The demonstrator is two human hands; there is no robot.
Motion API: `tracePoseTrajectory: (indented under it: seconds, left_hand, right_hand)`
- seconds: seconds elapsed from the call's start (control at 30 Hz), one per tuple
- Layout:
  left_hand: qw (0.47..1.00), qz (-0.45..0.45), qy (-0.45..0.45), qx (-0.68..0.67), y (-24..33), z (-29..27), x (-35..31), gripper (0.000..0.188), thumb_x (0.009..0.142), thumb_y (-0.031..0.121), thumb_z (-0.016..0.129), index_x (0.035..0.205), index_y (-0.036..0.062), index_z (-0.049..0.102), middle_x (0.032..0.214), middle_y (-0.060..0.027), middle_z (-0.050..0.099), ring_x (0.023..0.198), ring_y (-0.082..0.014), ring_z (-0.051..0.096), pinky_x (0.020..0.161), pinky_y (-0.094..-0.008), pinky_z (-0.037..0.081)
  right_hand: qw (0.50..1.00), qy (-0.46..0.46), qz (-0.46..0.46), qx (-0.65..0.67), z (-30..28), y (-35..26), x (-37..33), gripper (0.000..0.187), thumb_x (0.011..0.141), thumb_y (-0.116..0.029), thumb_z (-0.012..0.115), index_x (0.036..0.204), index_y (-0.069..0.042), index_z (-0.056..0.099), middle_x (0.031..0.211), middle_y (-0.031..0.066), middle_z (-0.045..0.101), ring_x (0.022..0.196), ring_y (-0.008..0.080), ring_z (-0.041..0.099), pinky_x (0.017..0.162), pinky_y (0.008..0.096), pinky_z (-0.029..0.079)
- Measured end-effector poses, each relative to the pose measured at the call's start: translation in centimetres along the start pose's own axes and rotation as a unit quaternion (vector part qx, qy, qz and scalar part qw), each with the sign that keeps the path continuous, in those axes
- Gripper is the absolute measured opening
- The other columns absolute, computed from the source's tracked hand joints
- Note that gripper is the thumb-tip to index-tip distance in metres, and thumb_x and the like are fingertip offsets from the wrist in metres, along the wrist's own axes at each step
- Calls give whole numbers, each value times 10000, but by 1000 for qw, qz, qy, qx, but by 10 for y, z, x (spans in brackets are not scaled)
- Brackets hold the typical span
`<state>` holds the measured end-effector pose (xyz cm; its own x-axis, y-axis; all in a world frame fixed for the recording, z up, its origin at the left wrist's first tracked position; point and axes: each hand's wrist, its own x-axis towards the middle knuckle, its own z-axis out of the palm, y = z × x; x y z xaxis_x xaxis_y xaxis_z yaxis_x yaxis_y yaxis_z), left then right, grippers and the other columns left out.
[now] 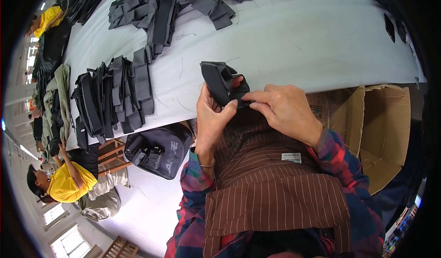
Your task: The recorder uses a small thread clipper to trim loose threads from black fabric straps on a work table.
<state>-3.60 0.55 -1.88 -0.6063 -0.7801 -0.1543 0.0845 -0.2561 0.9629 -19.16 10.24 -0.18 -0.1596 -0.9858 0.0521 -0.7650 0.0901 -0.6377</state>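
My left hand [212, 120] is closed round a folded dark grey fabric piece [216, 81], its thumb pressed on the near edge. The piece is held up over the table's front edge, and one of its folds gapes open with a fingertip showing inside. At its lower right corner my right hand [288, 111] pinches the cloth between thumb and forefinger. A row of similar dark grey fabric strips [112, 95] lies on the white-covered table [271, 42], to the left of my hands. More strips [158, 14] are heaped farther back.
An open cardboard box [383, 129] stands at the right, below the table edge. A dark bag [158, 150] with small dark pieces on it sits lower left, beside a wooden stool [112, 157]. A person in yellow [71, 182] works at the left; another is farther back.
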Motion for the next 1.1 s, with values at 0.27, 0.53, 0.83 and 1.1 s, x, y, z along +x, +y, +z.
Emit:
tracePoseTrajectory:
  seconds: [0.27, 0.53, 0.83, 1.1]
  left_hand:
    - [1000, 1, -12, 23, 6, 3, -7, 533, 752, -103, 545, 1265, -55, 405, 1229, -176, 570, 1155, -190, 548, 985, -300, 429]
    - [1000, 21, 12, 4, 7, 3, -12, 525, 751, -84, 540, 1261, -30, 427, 1219, -186, 591, 1069, -155, 571, 863, -253, 429]
    - [999, 22, 32, -25, 5, -6, -17, 494, 753, -21, 539, 1240, -31, 450, 1204, -227, 599, 1155, -262, 572, 802, -258, 465]
    - [999, 7, 17, -42, 11, 1, -21, 486, 764, -3, 549, 1238, -35, 451, 1198, -228, 600, 1140, -263, 579, 781, -253, 463]
  right_hand:
    - [1000, -12, 17, -10, -1, -8, -2, 181, 830, -189, 618, 968, -182, 735, 709, 117, 630, 660, 315, 617, 591, 426, 459]
    - [996, 53, -46, -46, 6, -7, -15, 275, 767, -89, 589, 956, -221, 738, 691, 75, 558, 627, 280, 575, 584, 415, 435]
    - [970, 193, 39, -142, -16, 6, -16, 324, 813, -146, 639, 1122, -235, 684, 704, 55, 510, 621, 263, 546, 564, 381, 428]
    - [989, 67, 92, 93, 5, -8, -14, 179, 807, -197, 683, 958, -100, 668, 777, 123, 658, 676, 311, 621, 583, 369, 458]
